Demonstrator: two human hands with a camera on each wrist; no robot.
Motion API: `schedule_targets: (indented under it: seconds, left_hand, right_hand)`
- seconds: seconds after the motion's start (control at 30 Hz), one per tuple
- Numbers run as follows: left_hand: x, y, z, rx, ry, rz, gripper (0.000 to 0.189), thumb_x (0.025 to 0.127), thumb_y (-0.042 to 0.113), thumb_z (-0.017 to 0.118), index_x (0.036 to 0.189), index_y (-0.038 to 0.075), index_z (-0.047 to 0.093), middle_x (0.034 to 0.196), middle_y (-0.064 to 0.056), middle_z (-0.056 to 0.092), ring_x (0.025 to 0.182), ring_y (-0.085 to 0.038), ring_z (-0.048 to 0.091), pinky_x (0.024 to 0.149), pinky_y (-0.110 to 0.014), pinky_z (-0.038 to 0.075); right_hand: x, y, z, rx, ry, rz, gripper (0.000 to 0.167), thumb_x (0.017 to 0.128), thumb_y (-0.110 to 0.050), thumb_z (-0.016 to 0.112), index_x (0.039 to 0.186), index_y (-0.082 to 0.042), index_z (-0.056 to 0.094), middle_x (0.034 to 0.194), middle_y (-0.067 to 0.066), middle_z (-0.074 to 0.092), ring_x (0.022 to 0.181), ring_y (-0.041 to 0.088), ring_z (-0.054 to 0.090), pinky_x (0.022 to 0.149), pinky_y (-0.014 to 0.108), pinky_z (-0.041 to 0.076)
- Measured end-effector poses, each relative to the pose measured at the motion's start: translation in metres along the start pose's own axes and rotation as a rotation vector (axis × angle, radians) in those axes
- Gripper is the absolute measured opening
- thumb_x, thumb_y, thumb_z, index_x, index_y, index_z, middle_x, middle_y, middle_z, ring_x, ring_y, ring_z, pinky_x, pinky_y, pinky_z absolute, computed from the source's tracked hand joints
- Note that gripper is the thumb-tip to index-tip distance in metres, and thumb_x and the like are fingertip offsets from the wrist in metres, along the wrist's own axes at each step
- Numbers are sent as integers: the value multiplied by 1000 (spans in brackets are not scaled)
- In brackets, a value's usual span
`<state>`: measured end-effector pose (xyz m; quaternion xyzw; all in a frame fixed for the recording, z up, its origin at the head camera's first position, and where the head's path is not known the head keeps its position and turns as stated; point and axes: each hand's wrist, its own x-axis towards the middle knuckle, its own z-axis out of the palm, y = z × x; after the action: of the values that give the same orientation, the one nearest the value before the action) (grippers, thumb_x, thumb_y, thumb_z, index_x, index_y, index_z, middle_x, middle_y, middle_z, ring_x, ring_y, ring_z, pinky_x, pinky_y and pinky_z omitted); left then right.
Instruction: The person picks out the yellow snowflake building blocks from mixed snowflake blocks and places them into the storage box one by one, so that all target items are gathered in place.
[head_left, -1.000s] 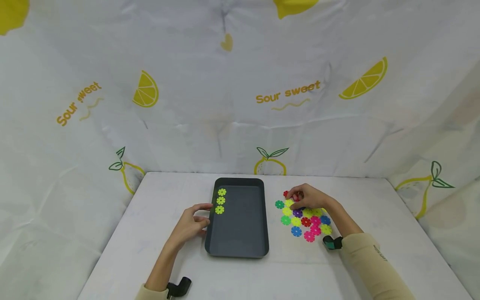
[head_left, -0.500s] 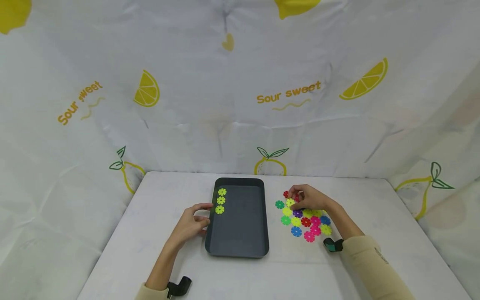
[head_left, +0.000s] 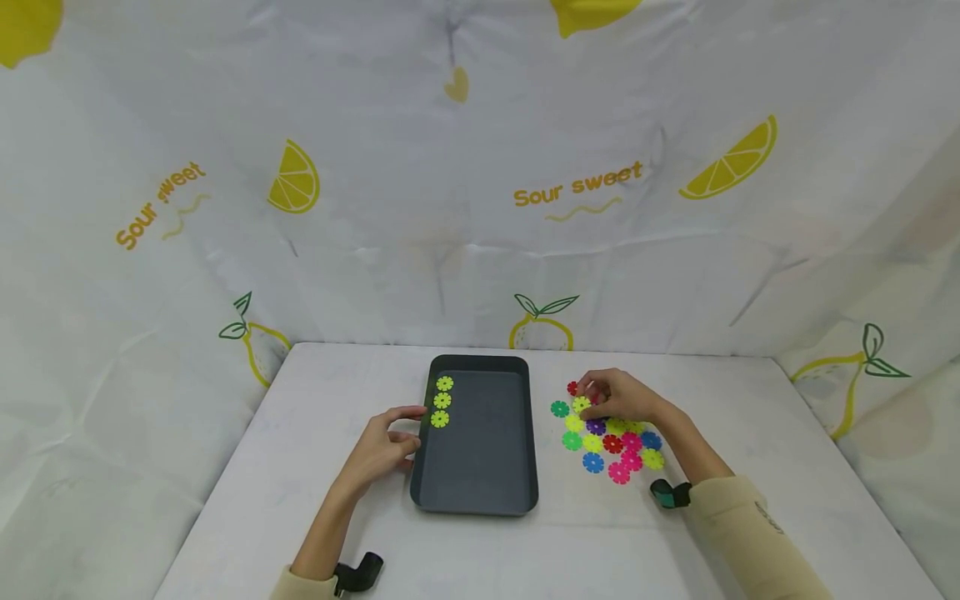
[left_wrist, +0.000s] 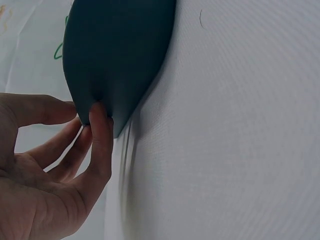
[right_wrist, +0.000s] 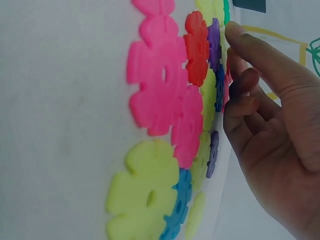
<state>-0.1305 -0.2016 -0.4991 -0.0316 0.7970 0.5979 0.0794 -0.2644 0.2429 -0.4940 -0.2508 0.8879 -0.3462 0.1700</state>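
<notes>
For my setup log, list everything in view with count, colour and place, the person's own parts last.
Tray: one, dark grey, on the table
Discs in the tray: three, yellow, in a column at upper left
Loose yellow discs: at least six, yellow, cluster right of the tray
Loose pink discs: at least three, pink, same cluster
Loose red discs: at least two, red, same cluster
Loose green discs: at least two, green, same cluster
Loose blue discs: at least two, blue, same cluster
Loose purple disc: at least one, purple, same cluster
Table: one, white, under everything
Backdrop: white, lemon prints, behind the table
Sleeves: two, beige, lower edge
Hands: two; left hand touching the tray's left side, right hand over the cluster
</notes>
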Motion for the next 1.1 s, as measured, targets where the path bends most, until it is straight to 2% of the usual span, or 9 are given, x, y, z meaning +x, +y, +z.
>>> schedule_targets:
  seconds: [0.17,0.43,0.83,1.1]
  left_hand:
    - [1,1,0,2,-4,2,54,94,-2,68,147,9,66,149,-17,65,94,-22,78,71,-37,66]
    - [1,2,0,-1,-4,2,53,94,-2,68,147,8,65,149,-18,65,94,-22,78,71,-36,66]
    - [1,1,-1,0,-9,3,53,94,-3,67,146,6,65,150,-20,64,96,-22,78,71,-38,67]
    - [0,1,-2,-8,-14,-5,53,95,-3,67,147,6,65,150,-20,64,97,-22,78,72,-39,67]
  right_hand:
    - [-2,-6,-5,2,37,18,33,91,-23,88,117,-9,74,95,4,74,82,14,68,75,20,60]
    - [1,-25,-11,76,91,-84,33,93,-22,86,120,-6,75,97,8,79,83,14,71,82,16,61]
    - [16,-68,-3,165,45,-173,34,93,-18,86,124,-7,76,97,9,77,82,17,71,77,23,62]
    - [33,-96,6,207,8,-296,33,93,-9,84,125,-5,76,100,12,78,84,13,71,78,23,63]
